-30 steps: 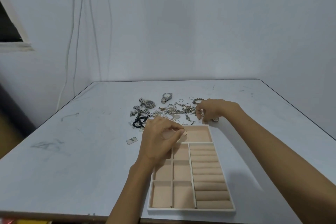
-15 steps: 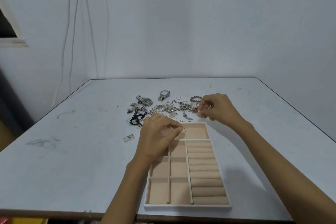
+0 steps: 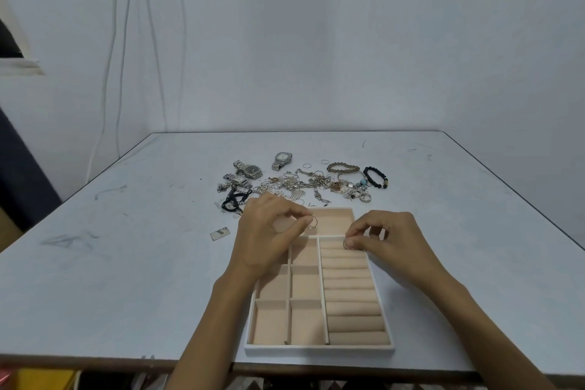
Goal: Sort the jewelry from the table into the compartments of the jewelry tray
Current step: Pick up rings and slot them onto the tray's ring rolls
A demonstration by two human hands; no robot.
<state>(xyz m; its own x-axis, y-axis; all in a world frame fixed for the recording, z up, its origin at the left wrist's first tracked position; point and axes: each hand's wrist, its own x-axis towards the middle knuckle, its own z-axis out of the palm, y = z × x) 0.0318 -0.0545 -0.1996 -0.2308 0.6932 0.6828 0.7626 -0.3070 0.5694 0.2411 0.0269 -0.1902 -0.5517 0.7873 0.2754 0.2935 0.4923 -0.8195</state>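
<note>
The left hand pinches a thin ring between thumb and forefinger, over the tray's wide far compartment. The right hand pinches a second small ring at its fingertips, right at the far end of the ring-roll column; whether that ring touches the rolls cannot be told.

Both hands hover over the tray, a white-rimmed box lined in pale peach fabric. It has one wide compartment across the far end, two columns of square compartments on the left, and a stack of padded rolls on the right. Every compartment in view looks unfilled.

The tray sits at the near edge of the desk, a pale grey-blue top with dark scuffs and a thin dark border. Beyond the tray the jewelry lies in a loose heap: three metal watches on the left, a tangle of chains and small rings in the middle, a brown bead bracelet and a black bead bracelet on the right. A small tag lies apart, left of the tray.

Behind stands a plain white wall, with cables hanging down at the left.
</note>
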